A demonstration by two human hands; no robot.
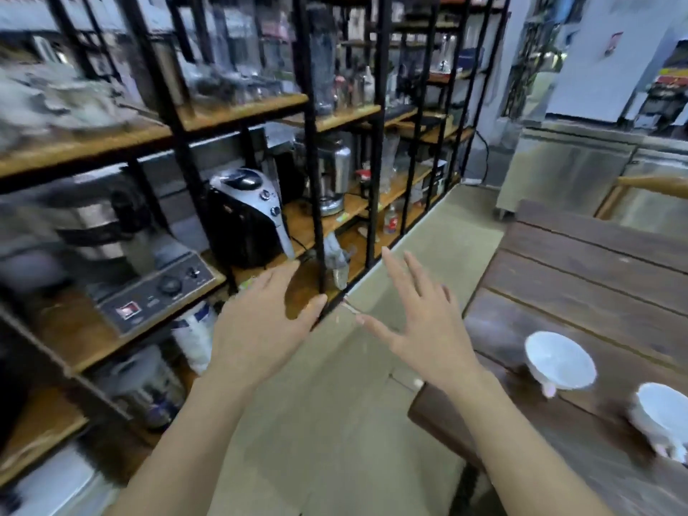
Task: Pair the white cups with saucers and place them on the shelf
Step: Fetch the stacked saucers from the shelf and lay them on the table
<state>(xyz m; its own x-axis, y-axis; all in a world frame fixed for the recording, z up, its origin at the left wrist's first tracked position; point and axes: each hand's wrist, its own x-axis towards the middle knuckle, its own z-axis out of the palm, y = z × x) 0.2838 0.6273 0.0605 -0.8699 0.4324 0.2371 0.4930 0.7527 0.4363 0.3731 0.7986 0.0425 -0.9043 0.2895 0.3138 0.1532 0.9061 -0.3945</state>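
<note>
**Both hands empty, two white cups on the table**

Your left hand [260, 325] and right hand [420, 322] are both raised in front of you with fingers spread and released; neither is grasping anything. They hang over the floor [335, 422], between the shelf unit [238, 109] on your left and the dark wooden table [580, 292] on your right.

Two white cups [560, 361] [661, 415] stand on the table near its front edge, well apart from your hands. Each is a wide, glossy bowl shape, open side up, with pale interiors. Something small and pinkish shows under each, but blur hides what it is, and you cannot tell whether a saucer sits beneath either one. The nearer cup is partly cut off by the right frame edge.

The shelf has black metal posts and wooden boards. A black and silver coffee machine [247, 217] sits on the middle board. The shelf's left side and upper rows are smeared by motion blur, so their contents are hard to make out.
</note>
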